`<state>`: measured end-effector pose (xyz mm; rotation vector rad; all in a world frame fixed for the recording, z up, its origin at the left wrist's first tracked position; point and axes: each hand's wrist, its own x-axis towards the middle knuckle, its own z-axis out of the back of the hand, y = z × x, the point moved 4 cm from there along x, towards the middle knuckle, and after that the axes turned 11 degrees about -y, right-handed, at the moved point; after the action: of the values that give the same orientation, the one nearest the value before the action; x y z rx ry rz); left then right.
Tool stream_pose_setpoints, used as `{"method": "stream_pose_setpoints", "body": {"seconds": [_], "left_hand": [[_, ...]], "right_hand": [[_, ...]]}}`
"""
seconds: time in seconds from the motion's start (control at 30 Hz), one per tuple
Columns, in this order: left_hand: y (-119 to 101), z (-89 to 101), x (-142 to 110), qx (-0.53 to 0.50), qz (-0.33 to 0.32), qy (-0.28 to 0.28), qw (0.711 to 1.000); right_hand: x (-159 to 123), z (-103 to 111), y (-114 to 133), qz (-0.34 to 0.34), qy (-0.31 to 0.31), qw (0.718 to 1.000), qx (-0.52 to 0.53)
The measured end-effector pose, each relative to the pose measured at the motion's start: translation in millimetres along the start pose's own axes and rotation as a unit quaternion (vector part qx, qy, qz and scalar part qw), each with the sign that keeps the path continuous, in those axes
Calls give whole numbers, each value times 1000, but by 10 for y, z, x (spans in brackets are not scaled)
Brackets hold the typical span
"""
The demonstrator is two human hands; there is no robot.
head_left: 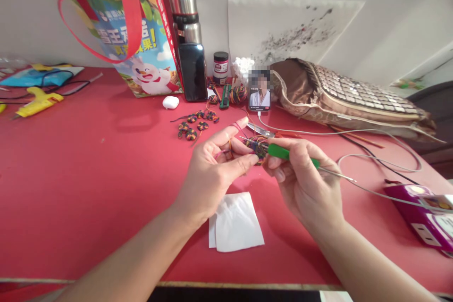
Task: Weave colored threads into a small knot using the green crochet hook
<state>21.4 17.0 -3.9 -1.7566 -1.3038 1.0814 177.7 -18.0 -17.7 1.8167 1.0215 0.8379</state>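
My right hand grips a crochet hook by its green handle; a second metal tip sticks out behind, to the right. Multicoloured yarn is looped round the raised index finger of my left hand. The left thumb and fingers pinch a small dark piece of crochet work, and the hook's front tip reaches it. Just behind the hands lies a tangle of the same yarn, partly hidden. Several small crocheted pieces rest on the red table to the left.
Folded white tissue lies in front of my hands. Scissors, a yarn ball and a propped phone showing a person stand behind. Around are a shopping bag, a glue gun, a sequined cushion and a purple power strip.
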Motion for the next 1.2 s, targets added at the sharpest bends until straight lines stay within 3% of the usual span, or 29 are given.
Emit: {"method": "stream_pose_setpoints", "body": {"seconds": [0.2,0.43,0.63,0.8,1.07,1.2], "left_hand": [[5,9,13,-22,10,-4,1000],[103,-75,48,-123,110,27,986],[107,-28,46,-87,97,15,991],[59,-25,13,-59,65,-3,996],[85,-20,0,-69,126,-38,989],[86,-19,13,-68,99,-37,992]], "right_hand": [[-49,23,-36,50,27,998,-26],[-80,24,-79,39,25,997,-66],[-71,24,-119,34,17,997,-65],[-86,51,-112,68,16,993,-97],[-100,48,-104,94,17,986,-137],[-92,30,-125,85,25,988,-125]]}}
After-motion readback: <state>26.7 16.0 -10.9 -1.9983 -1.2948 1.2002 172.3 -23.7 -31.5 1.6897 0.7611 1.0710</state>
